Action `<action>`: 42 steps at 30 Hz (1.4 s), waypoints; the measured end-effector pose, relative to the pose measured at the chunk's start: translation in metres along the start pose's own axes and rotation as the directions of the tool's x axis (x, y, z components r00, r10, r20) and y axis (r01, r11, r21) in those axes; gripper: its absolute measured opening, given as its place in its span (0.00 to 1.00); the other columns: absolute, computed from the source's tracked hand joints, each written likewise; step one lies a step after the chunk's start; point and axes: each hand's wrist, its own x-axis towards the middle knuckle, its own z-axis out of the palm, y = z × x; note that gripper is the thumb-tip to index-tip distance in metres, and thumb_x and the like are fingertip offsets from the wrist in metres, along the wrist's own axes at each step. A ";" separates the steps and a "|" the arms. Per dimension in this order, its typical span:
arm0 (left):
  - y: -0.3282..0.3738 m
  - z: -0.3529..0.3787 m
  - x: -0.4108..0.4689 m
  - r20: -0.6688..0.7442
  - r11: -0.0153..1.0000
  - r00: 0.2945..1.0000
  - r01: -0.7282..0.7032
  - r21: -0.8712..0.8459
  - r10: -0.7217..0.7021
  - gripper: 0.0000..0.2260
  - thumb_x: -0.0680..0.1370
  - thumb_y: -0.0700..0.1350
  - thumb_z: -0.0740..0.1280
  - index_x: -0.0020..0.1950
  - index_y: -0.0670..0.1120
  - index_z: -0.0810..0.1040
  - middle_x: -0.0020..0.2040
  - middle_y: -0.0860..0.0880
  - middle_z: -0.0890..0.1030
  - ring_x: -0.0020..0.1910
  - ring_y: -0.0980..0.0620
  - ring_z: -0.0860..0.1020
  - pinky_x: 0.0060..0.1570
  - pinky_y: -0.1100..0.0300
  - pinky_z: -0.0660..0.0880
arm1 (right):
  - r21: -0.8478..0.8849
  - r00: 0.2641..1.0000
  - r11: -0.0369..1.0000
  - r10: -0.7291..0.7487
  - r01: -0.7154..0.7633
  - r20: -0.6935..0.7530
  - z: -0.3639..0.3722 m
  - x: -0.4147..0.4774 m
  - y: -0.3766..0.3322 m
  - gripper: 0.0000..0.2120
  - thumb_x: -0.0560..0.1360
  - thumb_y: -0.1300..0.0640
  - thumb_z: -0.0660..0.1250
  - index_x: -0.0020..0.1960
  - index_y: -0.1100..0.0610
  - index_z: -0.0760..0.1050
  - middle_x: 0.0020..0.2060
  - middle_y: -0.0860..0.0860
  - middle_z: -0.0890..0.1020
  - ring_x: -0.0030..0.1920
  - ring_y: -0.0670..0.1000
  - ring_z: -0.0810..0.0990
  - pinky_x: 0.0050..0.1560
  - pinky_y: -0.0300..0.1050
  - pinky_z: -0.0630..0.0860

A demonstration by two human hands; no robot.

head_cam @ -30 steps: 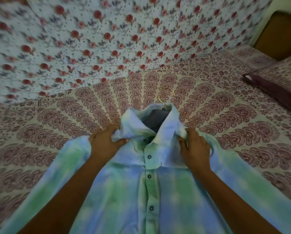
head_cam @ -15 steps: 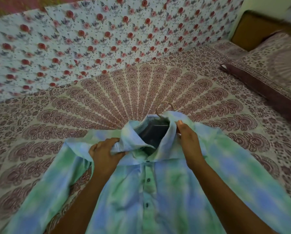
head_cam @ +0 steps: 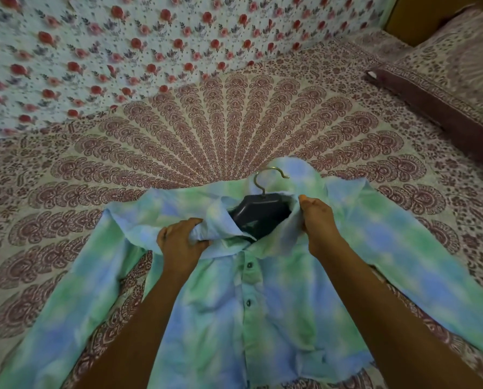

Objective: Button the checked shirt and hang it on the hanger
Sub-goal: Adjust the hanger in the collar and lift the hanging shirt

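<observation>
Two hands work at the neck of a shirt point(head_cam: 276, 318) spread face-up on a patterned sheet point(head_cam: 234, 122). The garment fills the frame from centre down to 6 o'clock, with sleeves trailing toward 8 and 4 o'clock. The left hand point(head_cam: 182, 242) curls its fingers round the collar point(head_cam: 215, 220) wing at 9 o'clock of the neck opening. The right hand point(head_cam: 318, 223) pinches the opposite collar edge at 3 o'clock, thumb on top. Between them a dark hanger point(head_cam: 260, 214) sits inside the neck, its metal hook point(head_cam: 268, 175) poking out toward 12 o'clock. Two buttons point(head_cam: 249, 265) on the placket below the collar look fastened; the top one cannot be made out. A pillow point(head_cam: 445, 108) lies at 2 o'clock and a floral cloth point(head_cam: 150, 37) at 11 o'clock.

The shirt appears thin, light and limp, likely to slump or slide off the hanger if lifted by cloth alone. The stiffer collar offers the surest purchase for settling it. For lifting, the rigid hook looks the place to take hold, once the shoulders are seated.
</observation>
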 end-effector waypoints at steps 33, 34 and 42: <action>0.068 -0.022 0.044 0.279 0.987 0.947 0.152 0.045 -0.159 0.13 0.75 0.54 0.65 0.39 0.45 0.79 0.32 0.49 0.75 0.39 0.48 0.74 0.36 0.59 0.67 | -0.481 0.774 0.610 -0.538 0.630 0.334 0.027 0.000 0.035 0.18 0.74 0.58 0.66 0.63 0.56 0.71 0.57 0.57 0.78 0.55 0.59 0.77 0.52 0.54 0.76; 0.068 -0.021 0.045 0.272 0.987 0.949 0.148 0.061 -0.159 0.14 0.75 0.53 0.66 0.39 0.43 0.81 0.32 0.48 0.76 0.38 0.48 0.74 0.36 0.59 0.68 | -0.478 0.780 0.618 -0.531 0.624 0.332 0.027 0.000 0.035 0.18 0.74 0.58 0.66 0.63 0.56 0.71 0.57 0.56 0.78 0.56 0.58 0.77 0.52 0.52 0.76; 0.056 -0.018 0.044 0.126 0.975 0.968 0.207 0.076 -0.216 0.11 0.74 0.39 0.62 0.31 0.43 0.74 0.28 0.47 0.71 0.35 0.44 0.72 0.34 0.60 0.65 | -0.496 0.794 0.623 -0.517 0.605 0.318 0.028 0.002 0.037 0.17 0.75 0.57 0.65 0.64 0.53 0.70 0.57 0.53 0.79 0.56 0.55 0.77 0.48 0.48 0.74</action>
